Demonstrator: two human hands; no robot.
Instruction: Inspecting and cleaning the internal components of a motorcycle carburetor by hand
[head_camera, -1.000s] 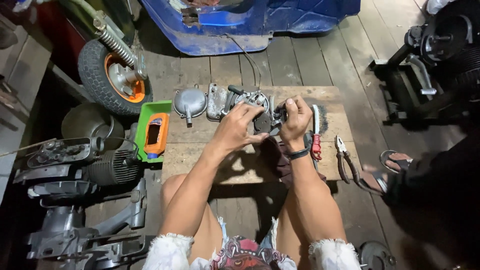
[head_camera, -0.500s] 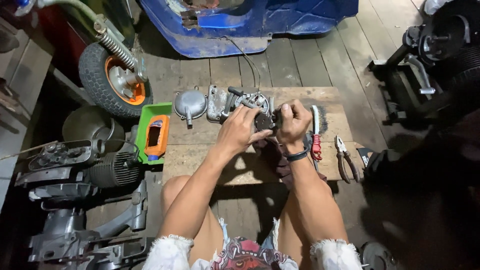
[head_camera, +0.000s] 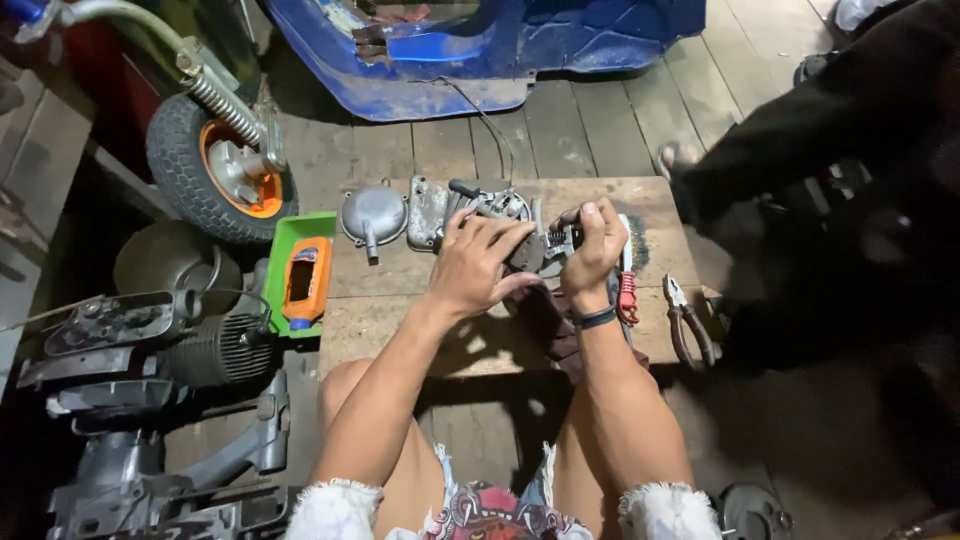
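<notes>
Left hand (head_camera: 478, 262) wrapped over engine part (head_camera: 500, 212) on board (head_camera: 400, 320), fingers curled round it. Right hand (head_camera: 592, 240) pinching small metal piece (head_camera: 558, 240) at part's 3 o'clock. Pliers (head_camera: 688, 325) at 4 o'clock, round cover (head_camera: 372, 214) at 9 o'clock.

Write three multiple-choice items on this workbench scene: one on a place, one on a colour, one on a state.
1. Where do the pliers lie?
A. in the green tray
B. on the wooden board, to the right of the right hand
C. on the small wheel

2. What colour is the hub of the small wheel?
A. orange
B. white
C. blue

3. What is the left hand doing?
A. hanging free in the air
B. resting on the metal engine part
C. holding the pliers

Answers: 1 B, they lie on the wooden board past the right hand. 2 A, orange shows inside the black tyre. 3 B, its fingers lie over the metal engine part.
</notes>
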